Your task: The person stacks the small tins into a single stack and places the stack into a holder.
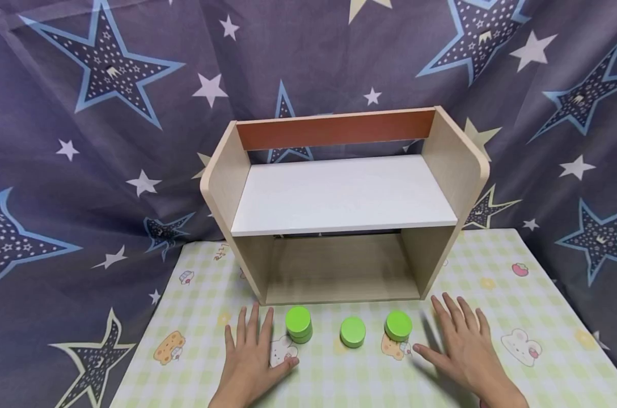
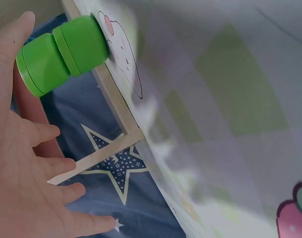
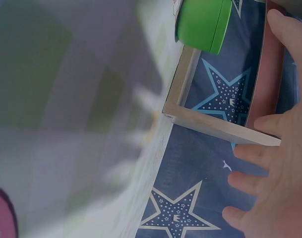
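My left hand [image 1: 249, 357] is spread flat, palm down, over the cloth, beside a green cylinder [image 1: 299, 324] that looks like two round pieces stacked. In the left wrist view that two-part green cylinder [image 2: 64, 54] stands near my thumb, apart from it. A shorter green cylinder [image 1: 353, 332] stands in the middle. Another green cylinder [image 1: 398, 326] is to the right, close to the thumb of my right hand [image 1: 464, 354]. That hand is also spread, fingers pointing forward, holding nothing. The right wrist view shows a green cylinder [image 3: 203, 25] beyond the fingers, with a seam near its top.
Just behind the cylinders stands a wooden shelf unit [image 1: 446, 249] with a white shelf board [image 1: 344, 195] and a reddish-brown back rail [image 1: 339, 130]. A checked cloth [image 1: 165, 317] covers the table. A dark star-patterned curtain [image 1: 150, 141] hangs behind.
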The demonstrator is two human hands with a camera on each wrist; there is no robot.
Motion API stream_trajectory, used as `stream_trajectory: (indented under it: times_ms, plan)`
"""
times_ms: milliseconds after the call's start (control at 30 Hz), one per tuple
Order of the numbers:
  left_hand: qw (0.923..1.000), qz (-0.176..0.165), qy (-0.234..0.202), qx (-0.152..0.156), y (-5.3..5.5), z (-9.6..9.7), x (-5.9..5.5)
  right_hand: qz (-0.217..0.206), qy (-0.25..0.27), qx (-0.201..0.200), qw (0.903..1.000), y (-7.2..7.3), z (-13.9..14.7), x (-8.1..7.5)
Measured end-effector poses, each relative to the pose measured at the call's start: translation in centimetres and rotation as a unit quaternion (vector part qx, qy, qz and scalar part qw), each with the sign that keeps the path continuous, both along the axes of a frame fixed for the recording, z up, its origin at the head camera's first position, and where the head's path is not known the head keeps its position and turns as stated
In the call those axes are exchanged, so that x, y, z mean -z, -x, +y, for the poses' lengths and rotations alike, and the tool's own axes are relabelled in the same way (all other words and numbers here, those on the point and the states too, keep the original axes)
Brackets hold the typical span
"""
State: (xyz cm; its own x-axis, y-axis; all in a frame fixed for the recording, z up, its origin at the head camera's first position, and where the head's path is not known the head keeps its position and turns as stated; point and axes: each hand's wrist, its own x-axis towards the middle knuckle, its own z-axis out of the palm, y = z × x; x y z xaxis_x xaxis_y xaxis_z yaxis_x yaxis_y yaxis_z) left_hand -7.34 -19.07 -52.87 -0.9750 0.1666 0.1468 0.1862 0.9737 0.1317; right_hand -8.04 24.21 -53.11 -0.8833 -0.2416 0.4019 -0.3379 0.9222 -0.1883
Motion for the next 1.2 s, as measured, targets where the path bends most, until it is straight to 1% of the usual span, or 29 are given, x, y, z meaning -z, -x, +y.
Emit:
stream_trajectory:
  times_ms: [167,300,400,567,667,800,967,1067,1200]
  plan:
    - [1.0,0.002,-0.002,0.002,-0.04,-0.01,0.11,-0.005,-0.004,0.002,1.0,-0.09,-0.11,-0.1]
    - [0.9999,0.001,-0.014,0.005,-0.11,-0.06,0.3,-0.005,-0.001,0.0,1.0,-0.19,-0.22,-0.17]
    - [0.9995,0.012,-0.026,0.012,-0.13,-0.03,0.45,-0.002,0.001,-0.001,1.0,-0.15,-0.27,-0.15]
    - [0.9959,0.052,-0.065,0.035,-0.01,0.04,0.6,0.008,0.006,-0.005,0.9999,-0.15,-0.31,-0.03]
    - [0.9925,0.058,-0.099,0.044,0.05,0.06,0.46,0.012,0.009,-0.008,0.9999,-0.22,-0.34,0.02]
    - [0.9871,0.033,-0.152,0.035,0.08,0.19,0.11,0.013,0.015,-0.012,0.9997,-0.3,-0.37,0.08]
    - [0.9772,-0.007,-0.212,0.015,0.08,0.48,-0.13,0.012,0.021,-0.015,0.9996,-0.27,-0.38,0.01]
    - [0.9703,-0.019,-0.241,0.011,0.11,0.54,-0.02,0.016,0.026,-0.018,0.9994,-0.19,-0.37,-0.05]
    - [0.961,-0.022,-0.275,0.014,0.25,0.53,0.21,0.028,0.038,-0.03,0.9984,-0.06,-0.37,-0.11]
